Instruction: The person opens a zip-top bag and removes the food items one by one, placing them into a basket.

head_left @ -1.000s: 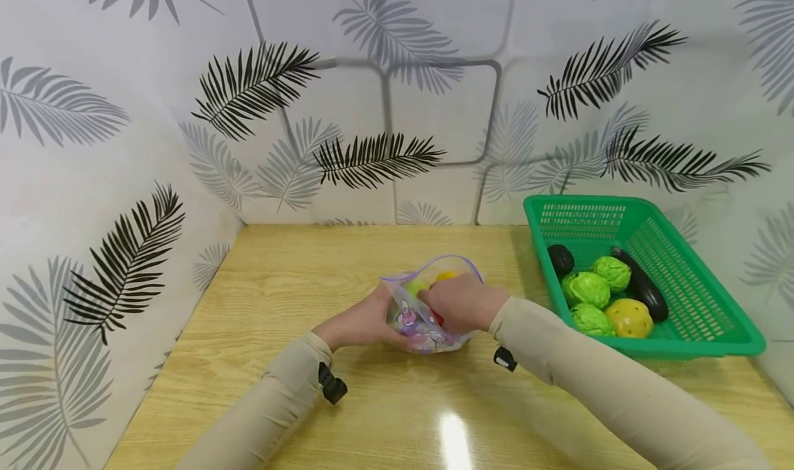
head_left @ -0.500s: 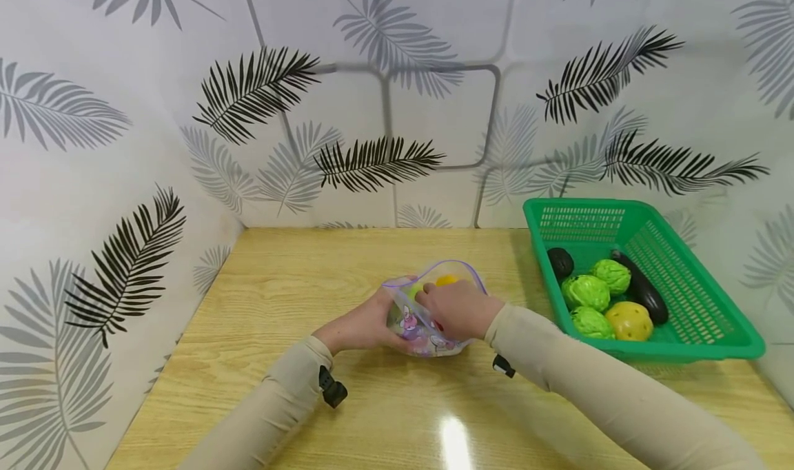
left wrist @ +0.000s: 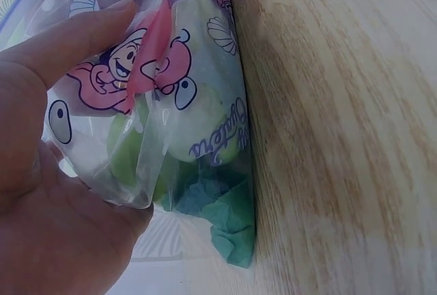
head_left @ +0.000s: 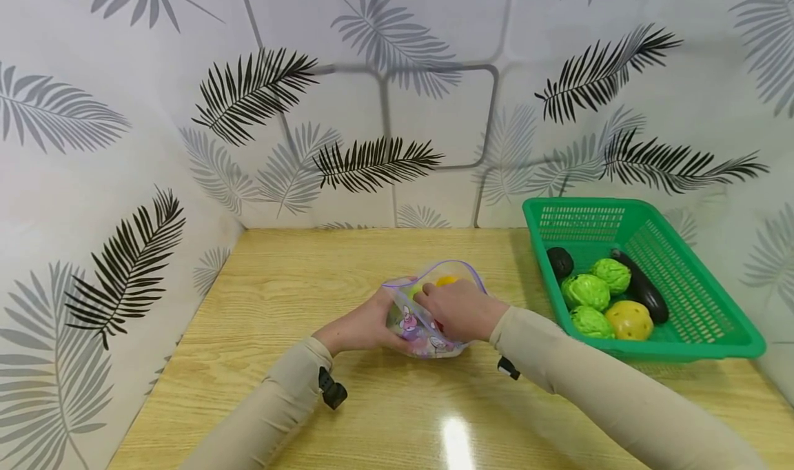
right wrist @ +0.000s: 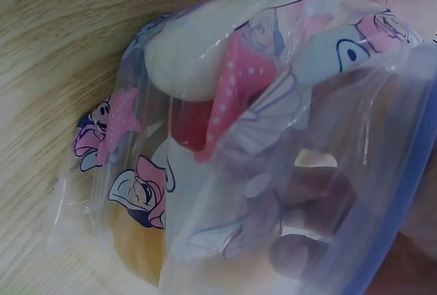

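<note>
A clear zip bag (head_left: pixel 417 329) with pink cartoon prints and a purple rim stands on the table, its mouth gaping. Around its left side my left hand (head_left: pixel 364 323) grips, thumb in front. My right hand (head_left: pixel 462 309) reaches into the mouth; through the plastic its fingers (right wrist: pixel 300 254) look bent, and whether they hold anything is unclear. A yellow item (head_left: pixel 446 280) shows behind that hand. Inside the bag, the right wrist view shows a white rounded item (right wrist: pixel 198 52), a red one (right wrist: pixel 190 123) and an orange-yellow one (right wrist: pixel 138 240). Green leafy pieces (left wrist: pixel 229 220) lie at the bag's bottom.
A green basket (head_left: pixel 701 291) at the right holds an eggplant (head_left: pixel 645 291), several green cabbage-like items (head_left: pixel 586 291), a yellow round item (head_left: pixel 629 320) and a dark oval one (head_left: pixel 560 262). A leaf-patterned backdrop (head_left: pixel 434 201) stands behind the wooden table (head_left: pixel 279 270).
My right hand has shifted slightly within the bag's mouth, its fingertips now higher and more visible than a second ago. My left hand has kept its grip on the bag.
</note>
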